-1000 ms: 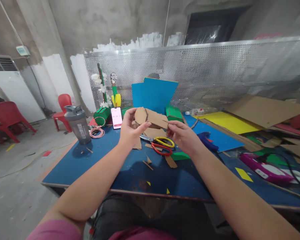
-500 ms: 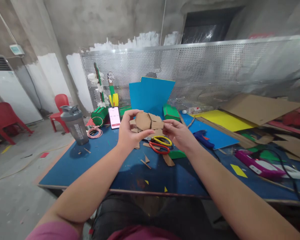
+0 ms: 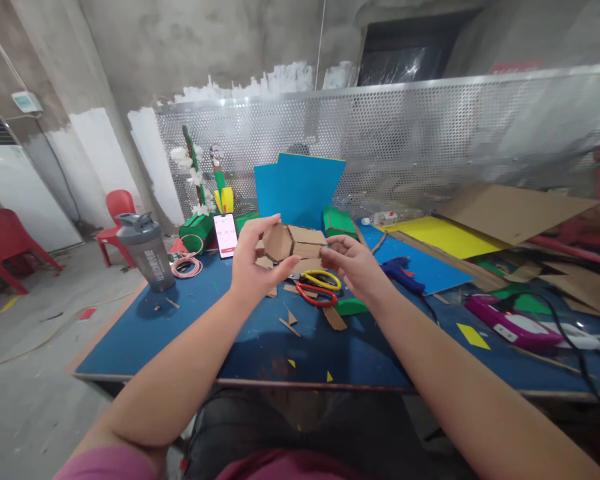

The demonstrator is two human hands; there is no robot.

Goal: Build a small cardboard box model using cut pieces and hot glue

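Note:
Both my hands hold a folded brown cardboard piece (image 3: 294, 241) with a hexagonal end face, raised above the blue table (image 3: 190, 333). My left hand (image 3: 257, 265) grips its left, hexagonal end with thumb and fingers. My right hand (image 3: 359, 267) pinches its right end. Just below the piece lie scissors with red and yellow handles (image 3: 320, 288) and several cardboard scraps (image 3: 337, 319).
A grey shaker bottle (image 3: 145, 251), a coiled pink cable (image 3: 186, 267) and a lit phone (image 3: 226, 235) stand at the left. Blue sheets (image 3: 300, 187), green boxes, a blue glue gun (image 3: 400, 273), yellow sheet, large cardboard and a pink tool (image 3: 510, 324) lie behind and right. Red chairs stand on the floor at left.
The cardboard piece has been folded tighter between my hands, from a flatter spread strip into a compact hexagonal form. My hands have drawn closer together and slightly lower.

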